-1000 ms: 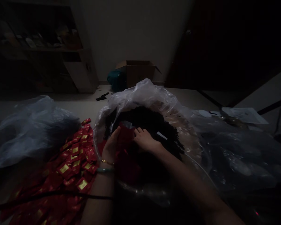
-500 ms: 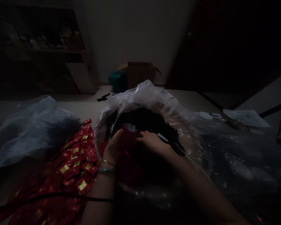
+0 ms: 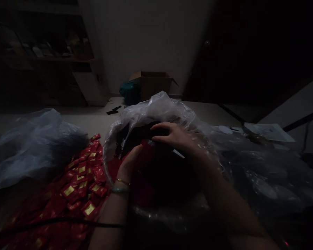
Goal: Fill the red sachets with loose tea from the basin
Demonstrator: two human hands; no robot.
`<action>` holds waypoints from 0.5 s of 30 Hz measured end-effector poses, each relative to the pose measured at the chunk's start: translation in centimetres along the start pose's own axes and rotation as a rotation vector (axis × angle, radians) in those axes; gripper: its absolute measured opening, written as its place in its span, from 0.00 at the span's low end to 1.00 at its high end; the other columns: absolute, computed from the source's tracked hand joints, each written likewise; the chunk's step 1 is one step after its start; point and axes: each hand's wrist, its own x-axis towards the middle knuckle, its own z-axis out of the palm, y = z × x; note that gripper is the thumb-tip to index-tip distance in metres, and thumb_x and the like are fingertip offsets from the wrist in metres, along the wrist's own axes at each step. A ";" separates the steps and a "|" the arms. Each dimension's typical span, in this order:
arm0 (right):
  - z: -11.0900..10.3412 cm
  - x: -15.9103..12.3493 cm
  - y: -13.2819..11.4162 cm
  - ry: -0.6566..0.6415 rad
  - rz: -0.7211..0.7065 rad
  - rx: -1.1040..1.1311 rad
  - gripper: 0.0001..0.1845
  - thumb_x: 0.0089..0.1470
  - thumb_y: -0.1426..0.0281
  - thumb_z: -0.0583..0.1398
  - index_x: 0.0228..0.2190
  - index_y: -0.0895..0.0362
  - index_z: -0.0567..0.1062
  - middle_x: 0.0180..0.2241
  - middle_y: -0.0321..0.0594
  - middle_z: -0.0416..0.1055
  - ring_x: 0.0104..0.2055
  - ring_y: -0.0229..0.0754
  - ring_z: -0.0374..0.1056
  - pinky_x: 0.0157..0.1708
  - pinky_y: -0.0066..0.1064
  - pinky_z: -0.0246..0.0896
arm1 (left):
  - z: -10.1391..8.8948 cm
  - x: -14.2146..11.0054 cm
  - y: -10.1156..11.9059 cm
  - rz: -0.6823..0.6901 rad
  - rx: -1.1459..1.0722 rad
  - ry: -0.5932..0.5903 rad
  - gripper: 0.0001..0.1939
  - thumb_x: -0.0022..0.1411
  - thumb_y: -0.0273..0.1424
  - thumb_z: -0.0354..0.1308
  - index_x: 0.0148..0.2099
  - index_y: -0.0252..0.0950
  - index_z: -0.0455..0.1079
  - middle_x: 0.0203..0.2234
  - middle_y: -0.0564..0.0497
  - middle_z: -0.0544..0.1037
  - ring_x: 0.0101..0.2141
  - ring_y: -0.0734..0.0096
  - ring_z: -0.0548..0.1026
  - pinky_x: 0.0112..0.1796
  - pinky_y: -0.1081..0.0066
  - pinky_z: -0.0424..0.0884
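**Red, soft pouch with a silvery mouth [image 3: 146,152], held over a round tub lined with clear plastic film [image 3: 161,103]**

We look down on two bare hands above the tub. The left hand [image 3: 130,160], with a gold bracelet [image 3: 123,181] and a pale green bangle [image 3: 120,190] at its wrist, is closed on the pouch, its thumb lying along the near side. The right hand [image 3: 175,136] is curved just above and beside the pouch's mouth, its thumb and forefinger parted. Beneath, we find a dark, frayed-looking mass [image 3: 139,131] inside the tub and, near the right wrist, a narrow white strip [image 3: 178,153]. To the left of the tub we note a heap of small red packets with gold labels [image 3: 79,178] and, beyond them, a translucent plastic bag [image 3: 33,142]. Clear plastic bags [image 3: 266,184] lie to the right. Behind, an open brown cardboard box [image 3: 156,86] stands beside a teal bundle [image 3: 130,93]. The tub's near part is too dark for us to read.
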 end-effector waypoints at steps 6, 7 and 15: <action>0.6 0.1 -1.0 -0.128 -0.015 0.024 0.20 0.50 0.71 0.62 0.47 0.54 0.73 0.47 0.40 0.72 0.50 0.43 0.67 0.51 0.38 0.62 | -0.4 0.5 -0.5 0.045 0.017 0.025 0.15 0.59 0.33 0.53 0.47 0.35 0.72 0.34 0.45 0.78 0.47 0.55 0.74 0.43 0.62 0.74; 0.5 0.0 -1.1 -0.134 -0.013 0.034 0.21 0.52 0.72 0.60 0.49 0.53 0.72 0.48 0.40 0.71 0.50 0.42 0.67 0.50 0.38 0.63 | -0.5 0.6 -0.6 0.050 0.015 0.033 0.15 0.58 0.33 0.53 0.47 0.35 0.72 0.35 0.45 0.78 0.48 0.55 0.73 0.44 0.62 0.74; 1.0 -0.5 -1.3 -0.223 -0.105 -0.083 0.21 0.58 0.74 0.52 0.53 0.59 0.66 0.49 0.47 0.70 0.49 0.43 0.68 0.49 0.39 0.64 | -1.5 1.3 -1.1 0.179 0.034 0.057 0.15 0.56 0.29 0.52 0.45 0.35 0.73 0.38 0.43 0.77 0.54 0.55 0.68 0.47 0.60 0.72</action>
